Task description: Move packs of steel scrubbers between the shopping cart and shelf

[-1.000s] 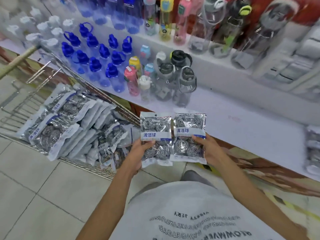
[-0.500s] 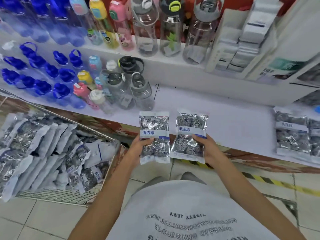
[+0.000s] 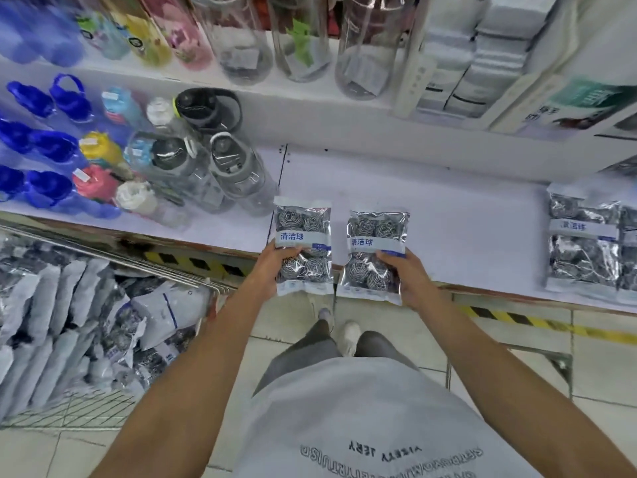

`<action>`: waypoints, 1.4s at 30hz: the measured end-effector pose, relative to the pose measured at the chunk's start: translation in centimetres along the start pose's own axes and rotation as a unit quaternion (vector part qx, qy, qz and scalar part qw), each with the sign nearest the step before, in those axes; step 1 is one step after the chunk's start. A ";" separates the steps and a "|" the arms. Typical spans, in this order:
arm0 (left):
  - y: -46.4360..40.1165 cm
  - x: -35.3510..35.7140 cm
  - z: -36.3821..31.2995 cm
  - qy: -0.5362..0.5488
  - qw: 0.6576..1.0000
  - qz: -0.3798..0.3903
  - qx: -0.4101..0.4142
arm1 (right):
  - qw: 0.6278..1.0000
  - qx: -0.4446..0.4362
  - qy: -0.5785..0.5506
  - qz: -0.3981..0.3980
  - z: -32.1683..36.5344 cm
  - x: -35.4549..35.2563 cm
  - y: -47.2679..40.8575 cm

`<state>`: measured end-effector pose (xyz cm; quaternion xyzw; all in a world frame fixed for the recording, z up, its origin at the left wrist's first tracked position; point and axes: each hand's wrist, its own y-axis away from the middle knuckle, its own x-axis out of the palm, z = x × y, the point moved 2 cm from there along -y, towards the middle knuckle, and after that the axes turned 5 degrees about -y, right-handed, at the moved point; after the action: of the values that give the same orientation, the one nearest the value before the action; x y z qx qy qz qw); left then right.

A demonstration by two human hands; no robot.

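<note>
Head view, the only one supplied. We observe the left hand (image 3: 275,262) closed on one pack of steel scrubbers (image 3: 304,244), thumb pressed across its face just below the label band and the fingers hidden behind. The right hand (image 3: 408,276) clamps a second pack (image 3: 374,255) in the same manner, thumb over the front, fingers underneath. Both packs are held face up, label readable, side by side but apart, their upper halves over the front edge of the white shelf (image 3: 431,208). We judge this hold to be deliberate: gripping the lower half leaves the top end free to go onto the shelf first, and the upright label keeps the facing consistent with stock already shelved.

That stock is a group of shelved packs (image 3: 582,243) lying flat at the right end of the shelf, well apart from the two in hand. The bare stretch of shelf between them and the water bottles (image 3: 206,167) looks to us like the intended landing area.

Containers: the shopping cart (image 3: 186,276) stands at the left below the shelf edge. It holds many more scrubber packs (image 3: 69,315), most standing on edge in a row, several lying loose and tumbled at the near end. We cannot count them; that area is blurred. We judge the task to be in progress, cart to shelf, with much still to move.
</note>
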<state>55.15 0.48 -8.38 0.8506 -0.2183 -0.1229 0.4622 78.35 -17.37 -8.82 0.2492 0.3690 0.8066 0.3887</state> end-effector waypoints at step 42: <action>-20.7 2.8 -8.3 -0.288 0.929 -0.147 0.179 | 0.979 -0.023 0.144 -0.141 4.6 7.2 -20.0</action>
<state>66.40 15.13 -21.30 0.8699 -0.2331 -0.3878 0.1967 86.21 -1.20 -20.98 0.0669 0.4335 0.7794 0.4474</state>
